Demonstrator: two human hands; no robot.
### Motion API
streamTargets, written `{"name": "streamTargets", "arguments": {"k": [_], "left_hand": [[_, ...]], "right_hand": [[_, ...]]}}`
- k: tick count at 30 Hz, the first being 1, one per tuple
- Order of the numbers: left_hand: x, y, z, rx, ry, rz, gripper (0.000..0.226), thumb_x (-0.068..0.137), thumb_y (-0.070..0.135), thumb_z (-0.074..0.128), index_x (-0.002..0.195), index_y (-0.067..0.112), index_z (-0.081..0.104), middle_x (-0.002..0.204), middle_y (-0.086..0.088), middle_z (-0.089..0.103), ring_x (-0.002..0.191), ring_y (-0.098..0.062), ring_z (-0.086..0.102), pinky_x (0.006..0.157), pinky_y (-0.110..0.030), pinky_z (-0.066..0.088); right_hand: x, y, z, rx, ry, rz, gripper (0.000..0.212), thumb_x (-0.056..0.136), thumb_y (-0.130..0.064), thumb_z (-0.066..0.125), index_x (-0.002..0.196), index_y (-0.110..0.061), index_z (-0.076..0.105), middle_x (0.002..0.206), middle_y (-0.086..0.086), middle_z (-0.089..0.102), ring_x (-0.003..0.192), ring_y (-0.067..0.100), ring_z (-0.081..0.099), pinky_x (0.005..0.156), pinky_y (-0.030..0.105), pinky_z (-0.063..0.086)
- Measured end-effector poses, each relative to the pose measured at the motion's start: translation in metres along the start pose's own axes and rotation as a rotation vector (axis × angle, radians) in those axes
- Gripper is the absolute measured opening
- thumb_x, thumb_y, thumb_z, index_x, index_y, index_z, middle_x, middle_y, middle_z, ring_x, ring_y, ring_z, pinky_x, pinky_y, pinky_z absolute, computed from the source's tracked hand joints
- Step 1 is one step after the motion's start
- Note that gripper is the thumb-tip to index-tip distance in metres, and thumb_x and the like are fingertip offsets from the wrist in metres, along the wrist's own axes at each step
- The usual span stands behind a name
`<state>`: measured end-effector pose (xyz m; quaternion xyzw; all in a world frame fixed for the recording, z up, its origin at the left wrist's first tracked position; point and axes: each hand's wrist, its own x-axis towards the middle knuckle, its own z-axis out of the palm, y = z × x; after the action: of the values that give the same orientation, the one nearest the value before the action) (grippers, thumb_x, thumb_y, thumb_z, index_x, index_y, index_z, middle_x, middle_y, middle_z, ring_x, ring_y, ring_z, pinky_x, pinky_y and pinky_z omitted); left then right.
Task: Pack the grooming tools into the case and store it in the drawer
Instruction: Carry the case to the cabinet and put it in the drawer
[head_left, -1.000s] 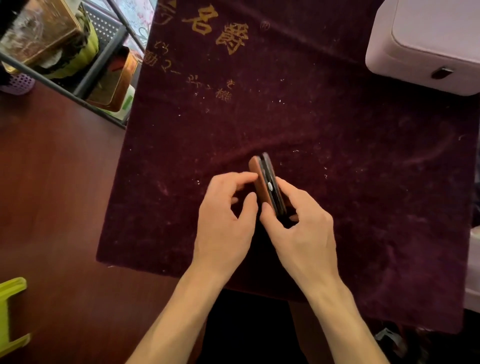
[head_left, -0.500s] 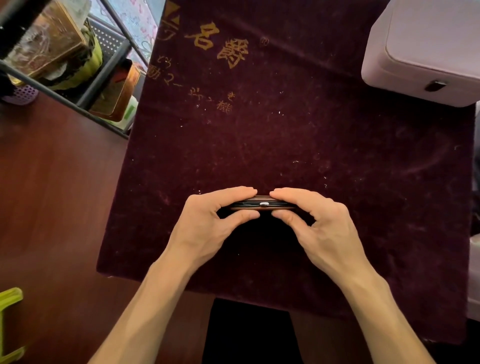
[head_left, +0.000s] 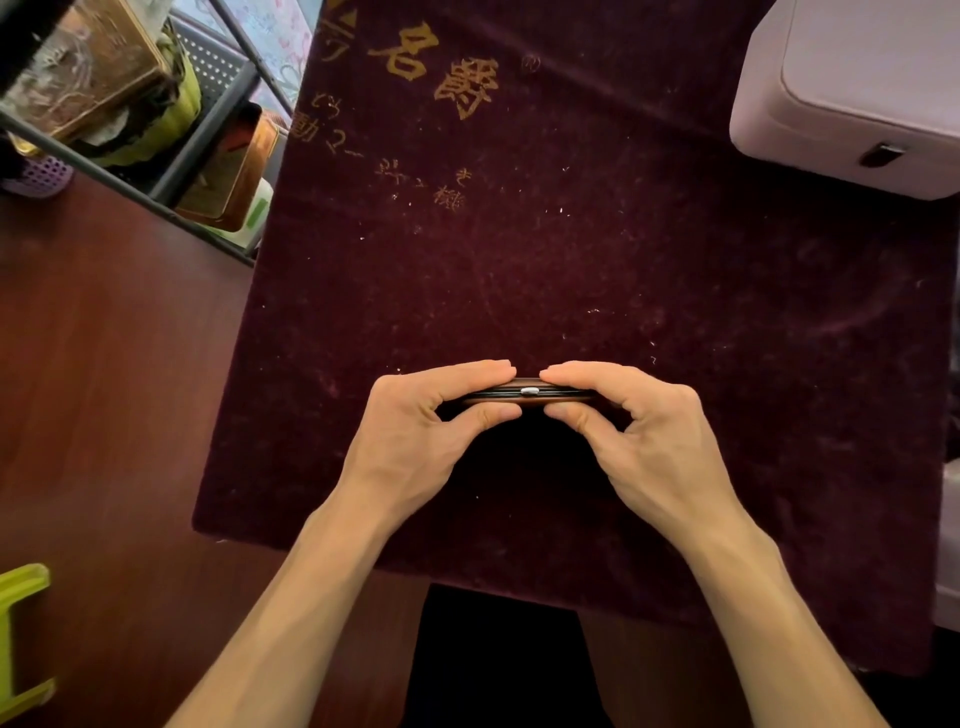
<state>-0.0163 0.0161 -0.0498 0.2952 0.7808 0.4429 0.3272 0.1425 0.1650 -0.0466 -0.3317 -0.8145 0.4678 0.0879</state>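
A slim brown case (head_left: 530, 393) with a small silver clasp facing me is held edge-on just above the dark maroon velvet cloth (head_left: 571, 260). My left hand (head_left: 431, 436) pinches its left half between fingers on top and thumb below. My right hand (head_left: 639, 441) pinches the right half the same way. The case looks closed; no grooming tools show outside it. A pale pink box (head_left: 852, 93) with a dark pull on its front stands at the back right; I cannot tell whether it is the drawer.
The cloth, printed with gold characters, covers a reddish wooden table (head_left: 104, 389). A metal rack (head_left: 171, 135) with tins and bags stands at the back left. A lime-green plastic piece (head_left: 21, 634) sits at the left edge. A pale object (head_left: 948, 545) borders the right edge.
One second ago the case stood upright and tilted between my hands. It has been turned flat and horizontal, with both hands pinching it from either end; since half a second ago it has hardly moved.
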Motion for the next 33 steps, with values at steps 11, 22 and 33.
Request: {"name": "streamTargets", "arguments": {"k": [11, 22, 33], "left_hand": [[-0.022, 0.029, -0.007, 0.063, -0.087, -0.207, 0.037, 0.094, 0.036, 0.072, 0.131, 0.029, 0.069, 0.124, 0.013, 0.072, 0.116, 0.002, 0.065, 0.102, -0.019, 0.051], [-0.258, 0.069, -0.127, -0.035, -0.013, -0.728, 0.014, 0.097, 0.033, 0.067, 0.084, 0.037, 0.073, 0.086, 0.003, 0.076, 0.083, -0.015, 0.072, 0.084, -0.034, 0.054], [-0.432, 0.093, -0.150, -0.225, 0.397, -0.971, 0.014, 0.100, 0.019, 0.062, 0.091, 0.024, 0.072, 0.083, 0.000, 0.072, 0.078, -0.018, 0.068, 0.089, -0.042, 0.058]], "right_hand": [[0.015, -0.062, 0.014, -0.635, -0.391, 0.121, 0.019, 0.101, -0.039, 0.064, 0.112, -0.024, 0.065, 0.105, -0.005, 0.070, 0.101, 0.025, 0.066, 0.085, 0.043, 0.046], [-0.153, -0.178, -0.096, -0.055, -0.321, 0.373, 0.024, 0.093, -0.043, 0.080, 0.079, -0.023, 0.074, 0.067, -0.021, 0.070, 0.058, -0.007, 0.059, 0.053, 0.012, 0.043], [-0.215, -0.260, -0.142, 0.189, -0.494, 0.436, 0.035, 0.076, -0.060, 0.087, 0.094, -0.030, 0.083, 0.081, 0.003, 0.081, 0.066, 0.011, 0.073, 0.057, 0.029, 0.056]]}}
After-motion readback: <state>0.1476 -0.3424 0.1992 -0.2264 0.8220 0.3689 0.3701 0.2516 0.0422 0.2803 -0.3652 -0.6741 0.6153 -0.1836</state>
